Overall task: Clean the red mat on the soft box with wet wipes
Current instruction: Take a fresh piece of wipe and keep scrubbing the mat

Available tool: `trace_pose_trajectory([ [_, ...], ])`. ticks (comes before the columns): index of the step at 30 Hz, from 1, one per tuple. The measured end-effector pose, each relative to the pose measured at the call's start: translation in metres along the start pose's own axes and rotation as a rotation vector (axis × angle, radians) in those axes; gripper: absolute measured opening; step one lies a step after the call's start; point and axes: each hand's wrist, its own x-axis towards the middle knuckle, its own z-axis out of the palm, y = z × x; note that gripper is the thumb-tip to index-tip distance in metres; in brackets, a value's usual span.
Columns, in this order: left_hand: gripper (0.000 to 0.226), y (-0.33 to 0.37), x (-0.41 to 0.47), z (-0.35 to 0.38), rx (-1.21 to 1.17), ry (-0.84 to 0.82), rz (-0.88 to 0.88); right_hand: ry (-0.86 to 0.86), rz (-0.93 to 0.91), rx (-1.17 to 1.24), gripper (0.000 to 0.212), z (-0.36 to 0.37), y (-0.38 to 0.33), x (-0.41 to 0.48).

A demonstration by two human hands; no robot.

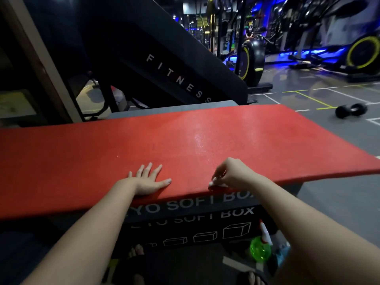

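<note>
I log the mat (185,140) lying across the box (205,227). Left hand (148,183) lies flat, fingers spread, by the mat's near edge. Right hand (231,174), fingers curled, pinches a wipe (221,185) on that edge.

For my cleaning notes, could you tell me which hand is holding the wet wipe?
The right hand pinches the wipe at the near edge of the red mat; the left hand lies flat on it, empty.

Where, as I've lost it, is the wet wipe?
Head view: the wet wipe is pinched by the right hand at the near edge of the red mat, right of the flat left hand.
</note>
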Motion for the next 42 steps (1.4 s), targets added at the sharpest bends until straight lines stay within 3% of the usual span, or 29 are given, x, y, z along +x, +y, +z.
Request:
trace_pose_trajectory([
  [6, 0.093, -0.005, 0.009, 0.002, 0.036, 0.025, 0.026, -0.132, -0.01, -0.055, 0.01, -0.002, 0.004, 0.004],
  [10, 0.097, -0.006, 0.019, -0.009, 0.033, 0.093, 0.058, 0.098, -0.022, -0.077, 0.009, 0.011, -0.001, 0.045],
  [12, 0.09, -0.007, 0.022, -0.013, 0.001, 0.099, 0.083, 0.241, -0.003, -0.047, 0.007, 0.02, -0.004, 0.063],
  [14, 0.08, -0.007, 0.022, -0.012, -0.001, 0.131, 0.104, 0.274, 0.033, -0.021, 0.007, 0.021, -0.009, 0.072],
  [19, 0.045, -0.007, 0.028, -0.011, -0.05, 0.323, 0.113, -0.142, 0.112, -0.161, 0.024, -0.001, -0.02, 0.062],
  [21, 0.038, -0.009, 0.034, -0.014, -0.083, 0.373, 0.123, -0.195, 0.11, -0.157, 0.019, -0.001, -0.02, 0.062],
  [23, 0.033, -0.012, 0.04, -0.016, -0.089, 0.424, 0.135, -0.11, 0.113, -0.1, 0.009, 0.004, -0.017, 0.072],
  [28, 0.026, -0.018, 0.061, -0.019, -0.058, 0.555, 0.146, 0.308, 0.104, 0.056, 0.007, 0.018, -0.012, 0.114],
  [31, 0.029, -0.012, 0.078, -0.023, -0.022, 0.612, 0.142, 0.26, 0.107, 0.028, 0.004, 0.017, -0.009, 0.122],
  [36, 0.04, -0.008, 0.102, -0.03, -0.079, 0.688, 0.167, -0.065, 0.109, -0.068, 0.021, 0.001, -0.005, 0.101],
  [39, 0.043, -0.017, 0.115, -0.032, -0.198, 0.741, 0.131, 0.047, 0.074, -0.079, 0.021, 0.01, -0.007, 0.113],
  [42, 0.05, -0.022, 0.127, -0.031, -0.17, 0.654, 0.074, 0.266, 0.035, 0.022, 0.019, 0.016, -0.009, 0.147],
])
